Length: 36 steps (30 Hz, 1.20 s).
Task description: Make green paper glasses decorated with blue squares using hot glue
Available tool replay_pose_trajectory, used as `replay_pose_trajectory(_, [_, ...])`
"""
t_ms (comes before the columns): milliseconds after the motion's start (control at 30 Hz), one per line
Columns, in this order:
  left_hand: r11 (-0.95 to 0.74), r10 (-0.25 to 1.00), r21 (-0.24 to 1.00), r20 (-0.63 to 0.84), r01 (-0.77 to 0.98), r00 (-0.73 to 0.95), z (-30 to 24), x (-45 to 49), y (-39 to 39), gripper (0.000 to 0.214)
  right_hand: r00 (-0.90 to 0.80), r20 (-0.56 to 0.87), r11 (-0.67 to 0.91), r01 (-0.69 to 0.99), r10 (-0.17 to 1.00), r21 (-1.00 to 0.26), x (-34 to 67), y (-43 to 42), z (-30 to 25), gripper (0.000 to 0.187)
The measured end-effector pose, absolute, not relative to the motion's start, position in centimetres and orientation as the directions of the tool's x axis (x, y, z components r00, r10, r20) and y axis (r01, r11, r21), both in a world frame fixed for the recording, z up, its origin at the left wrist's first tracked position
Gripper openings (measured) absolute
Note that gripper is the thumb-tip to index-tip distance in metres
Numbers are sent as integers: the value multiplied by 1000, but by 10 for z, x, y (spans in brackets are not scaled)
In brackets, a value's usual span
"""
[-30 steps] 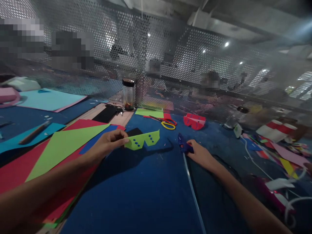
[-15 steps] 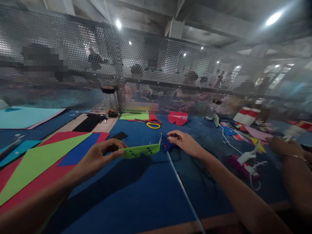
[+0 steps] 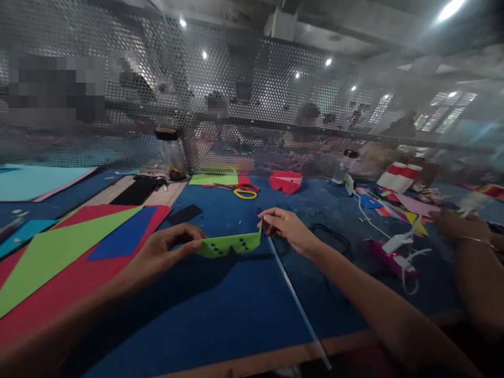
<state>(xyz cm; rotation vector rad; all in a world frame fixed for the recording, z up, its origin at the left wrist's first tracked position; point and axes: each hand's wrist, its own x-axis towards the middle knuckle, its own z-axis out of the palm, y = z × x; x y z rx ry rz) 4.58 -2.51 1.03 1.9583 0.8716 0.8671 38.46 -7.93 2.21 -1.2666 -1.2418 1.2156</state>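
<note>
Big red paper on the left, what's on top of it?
Green paper and blue paper lie on the red paper. What's underneath them is covered, so it can't be seen.

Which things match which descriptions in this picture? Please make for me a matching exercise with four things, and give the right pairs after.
Things:
1. Green mask
2. Scissors
3. Rod
4. Power strip

Descriptions:
A. Translucent, crossing the near edge of the table
B. Magenta, with white plugs on it
C. Held at one end by the left hand
D. Red and yellow handles

Right pairs: 1-C, 2-D, 3-A, 4-B
</note>
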Motion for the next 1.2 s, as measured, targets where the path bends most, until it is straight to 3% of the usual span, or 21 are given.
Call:
replay_pose_trajectory(167, [-411,828,871,233,269,510,9,46,-26,37,-73,84,102,291,994,-951,384,-79,18,18])
replay_pose_trajectory(333, [-421,826,845,209,328,523,8,48,-25,42,-145,184,233,527,972,-817,380,-82,11,19])
replay_pose_trajectory(533, [-426,821,812,162,399,547,9,50,-23,47,-244,260,356,652,934,-669,377,-84,0,26])
replay_pose_trajectory(667, [-444,807,796,154,412,570,3,47,-19,46,-276,296,403,686,914,-606,378,-82,-9,25])
replay_pose_trajectory(933, [-476,847,757,257,447,466,0,43,-14,45,-280,391,465,699,877,-543,381,-84,-11,24])
replay_pose_trajectory(1200, [-421,875,771,206,478,439,6,44,-16,49,-305,432,511,684,849,-521,381,-87,-10,21])
